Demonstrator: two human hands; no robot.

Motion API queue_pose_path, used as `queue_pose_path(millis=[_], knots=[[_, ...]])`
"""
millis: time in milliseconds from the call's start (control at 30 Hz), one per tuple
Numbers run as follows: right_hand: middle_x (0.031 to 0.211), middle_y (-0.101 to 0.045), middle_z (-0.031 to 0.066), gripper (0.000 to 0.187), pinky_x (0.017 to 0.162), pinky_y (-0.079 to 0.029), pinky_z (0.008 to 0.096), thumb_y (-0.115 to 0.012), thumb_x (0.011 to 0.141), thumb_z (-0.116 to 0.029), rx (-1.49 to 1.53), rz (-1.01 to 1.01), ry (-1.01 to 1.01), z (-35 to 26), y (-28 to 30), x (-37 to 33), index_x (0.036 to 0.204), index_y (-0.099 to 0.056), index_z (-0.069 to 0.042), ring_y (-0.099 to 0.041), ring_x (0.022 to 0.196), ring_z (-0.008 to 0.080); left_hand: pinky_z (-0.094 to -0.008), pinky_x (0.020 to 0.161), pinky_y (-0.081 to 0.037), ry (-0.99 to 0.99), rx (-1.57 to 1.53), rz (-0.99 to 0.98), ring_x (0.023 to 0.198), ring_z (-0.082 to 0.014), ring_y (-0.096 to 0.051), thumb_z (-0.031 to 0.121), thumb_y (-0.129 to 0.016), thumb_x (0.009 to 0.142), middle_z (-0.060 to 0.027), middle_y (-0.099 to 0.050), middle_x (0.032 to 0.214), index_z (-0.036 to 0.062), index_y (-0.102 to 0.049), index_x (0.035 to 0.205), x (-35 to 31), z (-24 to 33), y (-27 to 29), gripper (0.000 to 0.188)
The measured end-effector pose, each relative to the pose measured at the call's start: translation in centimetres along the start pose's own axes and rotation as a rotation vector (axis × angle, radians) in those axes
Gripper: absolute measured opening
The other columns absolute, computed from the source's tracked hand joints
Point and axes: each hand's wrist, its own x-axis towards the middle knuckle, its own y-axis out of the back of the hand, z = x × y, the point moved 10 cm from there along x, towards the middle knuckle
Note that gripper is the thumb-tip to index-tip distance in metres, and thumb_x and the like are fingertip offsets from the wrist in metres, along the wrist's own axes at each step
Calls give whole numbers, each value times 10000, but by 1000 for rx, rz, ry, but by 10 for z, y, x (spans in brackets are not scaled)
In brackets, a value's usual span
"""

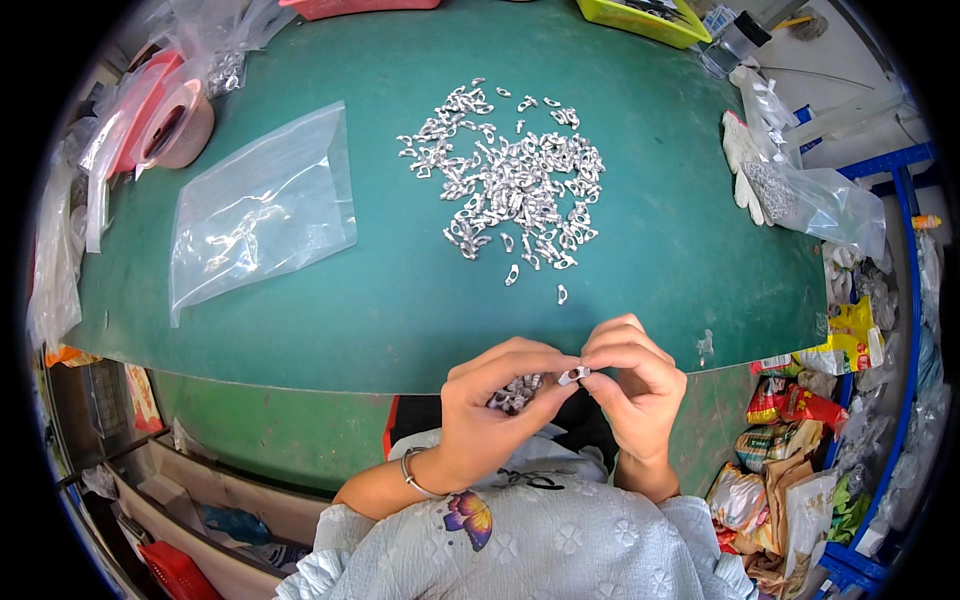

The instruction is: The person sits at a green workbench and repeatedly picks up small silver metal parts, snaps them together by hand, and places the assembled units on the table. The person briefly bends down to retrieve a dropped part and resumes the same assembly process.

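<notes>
At the table's near edge my two hands meet around one small silver metal part with a hole through it (573, 375). My left hand (500, 395) is closed, pinching this part between thumb and forefinger, with several more silver parts (516, 393) cupped in its palm. From the other side my right hand (635, 385) grips the same part with thumb and fingertips pressed together. Beyond my hands a loose pile of matching silver parts (520, 185) spreads over the green table. Two strays, one of them a single silver part (562, 294), lie nearest me.
A clear plastic bag (265, 210) lies flat at left. Past it stand a pink basket (180, 125) and bagged parts. A yellow-green tray (645, 20) sits at the far edge. White gloves (742, 165) and a bag of parts (820, 205) lie at right, above a blue rack with packets.
</notes>
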Motion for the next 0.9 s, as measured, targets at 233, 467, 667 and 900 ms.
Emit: queue_pose_path(millis=[233,467,667,900], knots=[[778,-619,100,163,677,-431,300,-697,665,47,12,37,22,-2,1,-4,811,-626,35,-555,740,211,-210,552,-420,21,-52,36,636,-82,-530,-86,-670,695,-87,-623,844,-25,-624,881,-4,-2,3,201],[777,-610,103,159,665,-427,294,-698,668,47,2,59,45,-5,3,-6,806,-621,34,-548,737,208,-217,569,-426,43,-35,-2,653,-83,-541,-74,-671,704,-82,-625,846,-25,-620,875,-3,-3,1,185],[775,-605,109,157,658,-425,294,-694,669,49,-9,78,53,-6,4,-8,805,-617,35,-544,738,214,-205,574,-420,91,-76,-19,656,-64,-529,-65,-668,715,-50,-617,807,-16,-618,911,-3,-7,-2,207],[775,-601,118,160,656,-425,299,-685,668,56,-33,78,73,-8,5,-8,809,-612,39,-542,732,220,-190,588,-421,156,-106,-45,677,-48,-524,-60,-653,737,-30,-613,809,-13,-610,946,-4,-12,-4,219]])
